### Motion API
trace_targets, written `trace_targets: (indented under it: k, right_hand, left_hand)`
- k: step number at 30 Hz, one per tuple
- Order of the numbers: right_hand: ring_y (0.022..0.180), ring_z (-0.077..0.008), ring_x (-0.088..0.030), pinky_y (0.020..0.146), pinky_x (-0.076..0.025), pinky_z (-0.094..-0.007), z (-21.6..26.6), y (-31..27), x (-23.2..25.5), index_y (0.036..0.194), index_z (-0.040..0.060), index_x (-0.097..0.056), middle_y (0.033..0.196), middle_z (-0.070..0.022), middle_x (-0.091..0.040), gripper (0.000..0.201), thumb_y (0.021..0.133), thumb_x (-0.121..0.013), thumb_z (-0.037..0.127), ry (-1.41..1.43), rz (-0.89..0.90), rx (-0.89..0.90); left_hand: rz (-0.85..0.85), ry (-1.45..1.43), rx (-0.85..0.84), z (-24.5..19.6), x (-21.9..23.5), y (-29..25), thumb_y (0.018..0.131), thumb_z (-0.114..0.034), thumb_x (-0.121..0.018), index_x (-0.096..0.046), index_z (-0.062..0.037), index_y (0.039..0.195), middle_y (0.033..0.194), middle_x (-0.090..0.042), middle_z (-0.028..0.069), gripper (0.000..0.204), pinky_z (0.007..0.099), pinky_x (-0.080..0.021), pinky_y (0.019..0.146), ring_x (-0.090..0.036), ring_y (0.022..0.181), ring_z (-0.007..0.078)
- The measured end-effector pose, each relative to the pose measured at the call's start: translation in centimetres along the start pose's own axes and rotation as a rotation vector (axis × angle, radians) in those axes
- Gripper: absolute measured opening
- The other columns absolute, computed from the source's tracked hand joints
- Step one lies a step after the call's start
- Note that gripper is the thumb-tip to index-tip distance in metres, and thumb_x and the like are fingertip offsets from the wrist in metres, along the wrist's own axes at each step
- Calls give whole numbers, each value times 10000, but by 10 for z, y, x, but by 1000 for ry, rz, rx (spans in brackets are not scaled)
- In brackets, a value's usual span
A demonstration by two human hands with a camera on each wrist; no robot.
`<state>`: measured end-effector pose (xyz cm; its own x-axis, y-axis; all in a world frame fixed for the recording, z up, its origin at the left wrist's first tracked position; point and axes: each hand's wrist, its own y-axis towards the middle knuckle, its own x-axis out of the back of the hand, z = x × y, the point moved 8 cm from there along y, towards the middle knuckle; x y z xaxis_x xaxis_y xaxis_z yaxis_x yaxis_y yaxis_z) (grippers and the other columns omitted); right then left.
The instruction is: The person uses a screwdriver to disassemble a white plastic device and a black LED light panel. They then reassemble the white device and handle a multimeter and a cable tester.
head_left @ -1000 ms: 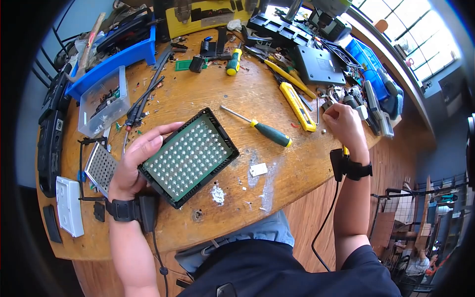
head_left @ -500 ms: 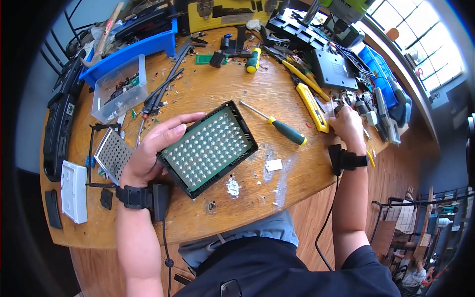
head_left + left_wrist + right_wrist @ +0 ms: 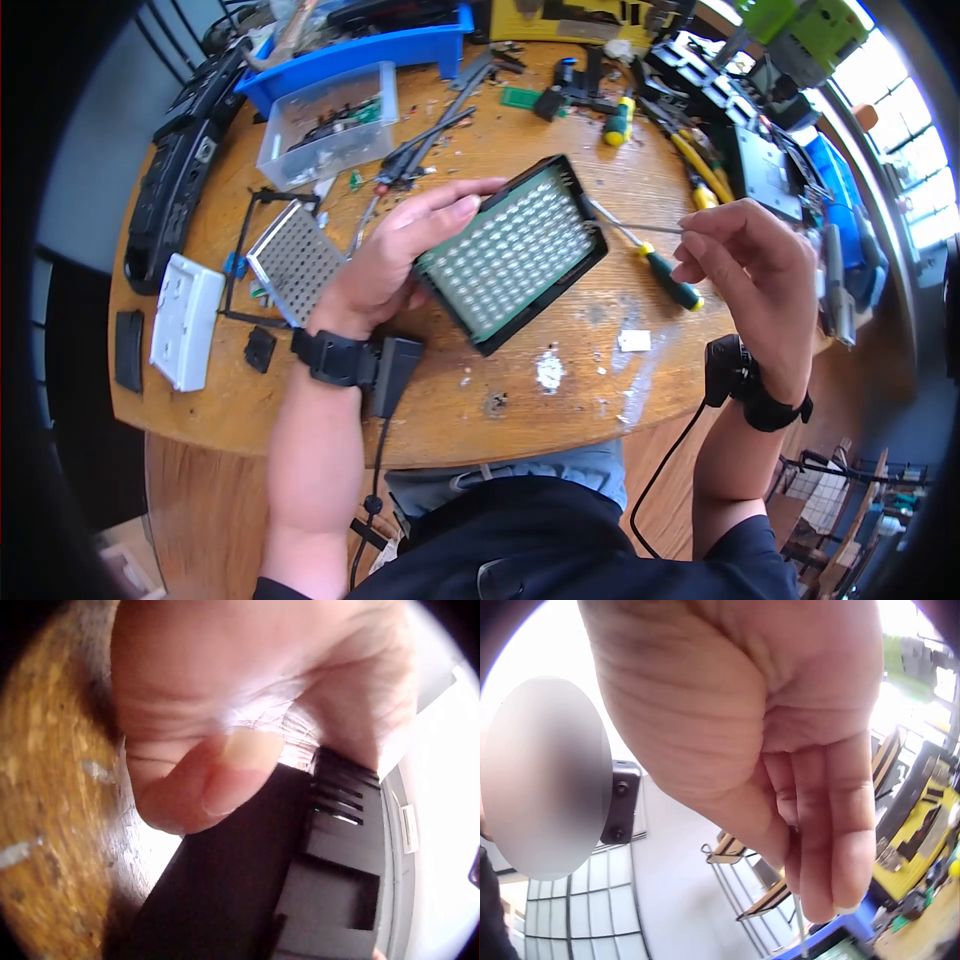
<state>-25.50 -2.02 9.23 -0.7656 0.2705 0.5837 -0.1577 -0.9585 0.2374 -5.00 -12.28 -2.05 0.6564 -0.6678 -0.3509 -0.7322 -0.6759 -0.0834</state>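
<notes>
A black case (image 3: 572, 172) with a green board (image 3: 510, 250), dotted with rows of small pale bumps, is tilted above the table. The left hand (image 3: 392, 250) grips its left side, thumb over the edge; the left wrist view has this hand (image 3: 262, 690) on the dark case (image 3: 232, 862). To the right, the right hand (image 3: 765, 285) pinches a thin metal rod (image 3: 648, 230), its far end near the case's right edge. In the right wrist view, the rod (image 3: 801, 930) extends from the fingertips of the hand (image 3: 802, 750).
A green-handled screwdriver (image 3: 672, 280) lies beneath the rod. On the left are a perforated metal panel (image 3: 298, 262), a white plastic cover (image 3: 187, 322) and a clear bin (image 3: 330, 130). White crumbs (image 3: 550, 370) and a white chip (image 3: 634, 341) lie in front. Tools crowd the back right.
The right hand has come up and left from the clutter at the table's right, now with the thin rod. The left hand still holds the case. The head view has shifted.
</notes>
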Motion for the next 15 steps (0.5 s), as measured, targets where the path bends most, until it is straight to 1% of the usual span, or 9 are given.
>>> trace_targets:
  k: [1, 3, 5, 6, 7, 10, 13, 14, 15]
  right_hand:
    - [681, -105, -687, 630, -519, -204, 12, 2, -12, 910, -24, -659, 730, -70, -690, 79, 842, -642, 12, 22, 14, 50]
    - [694, -126, -704, 631, -525, -203, 22, 6, -31, 870, -9, -681, 731, -65, -702, 55, 820, -658, -5, 78, 9, 104]
    - [736, -167, -700, 629, -545, -231, 43, 5, -47, 869, -78, -658, 788, -114, -695, 62, 807, -655, -77, 139, 80, 369]
    - [721, -182, -710, 620, -554, -239, 46, 7, -52, 836, -77, -670, 776, -121, -704, 69, 769, -675, -92, 158, 68, 379]
    - [721, -182, -710, 620, -554, -239, 47, 8, -56, 836, -77, -670, 776, -121, -704, 69, 769, -675, -92, 167, 77, 375]
    - [683, -178, -713, 608, -550, -227, 50, 9, -67, 807, -41, -689, 731, -107, -709, 110, 714, -705, -97, 12, 96, 451]
    - [682, -174, -712, 602, -549, -226, 38, 17, -72, 799, -41, -691, 736, -104, -710, 109, 707, -716, -95, 98, 65, 382]
    - [680, -198, -713, 609, -562, -251, 37, 18, -72, 790, -47, -674, 738, -126, -705, 108, 707, -705, -110, 59, 92, 373]
    - [680, -198, -713, 609, -562, -251, 35, 18, -72, 790, -47, -674, 738, -126, -705, 108, 707, -705, -110, 72, 91, 363]
  left_hand:
    - [-11, -51, -51, -4, -2, 1, 957, -314, -537, -482, 13, 1316, 1125, -616, 78, 489, 216, -498, 777, -615, 949, 103]
    - [-31, -42, -51, -3, 1, 1, 955, -313, -548, -476, 10, 1322, 1145, -609, 91, 494, 222, -500, 792, -611, 978, 111]
    - [-17, -118, -79, -6, -2, 2, 951, -315, -558, -474, 12, 1322, 1152, -606, 101, 501, 230, -492, 832, -606, 1004, 120]
    - [-30, -98, -90, -6, -1, 3, 948, -315, -561, -480, 11, 1319, 1159, -604, 104, 500, 239, -479, 868, -598, 1030, 131]
    - [-41, -100, -84, -5, 0, 3, 948, -315, -561, -480, 11, 1319, 1159, -604, 104, 500, 239, -479, 868, -598, 1030, 131]
    - [-72, -23, -101, -7, 2, 4, 941, -320, -570, -498, 6, 1310, 1166, -602, 102, 498, 251, -448, 900, -579, 1041, 138]
    - [-97, 76, -125, -10, 5, 5, 936, -318, -578, -505, 5, 1305, 1159, -602, 97, 496, 243, -437, 889, -570, 1024, 131]
    - [-115, 69, -146, -11, 3, 5, 936, -315, -579, -503, 6, 1304, 1106, -608, 84, 495, 231, -429, 855, -560, 978, 112]
    - [-118, 75, -131, -10, 3, 5, 936, -315, -579, -503, 6, 1304, 1106, -608, 84, 495, 231, -429, 855, -560, 978, 112]
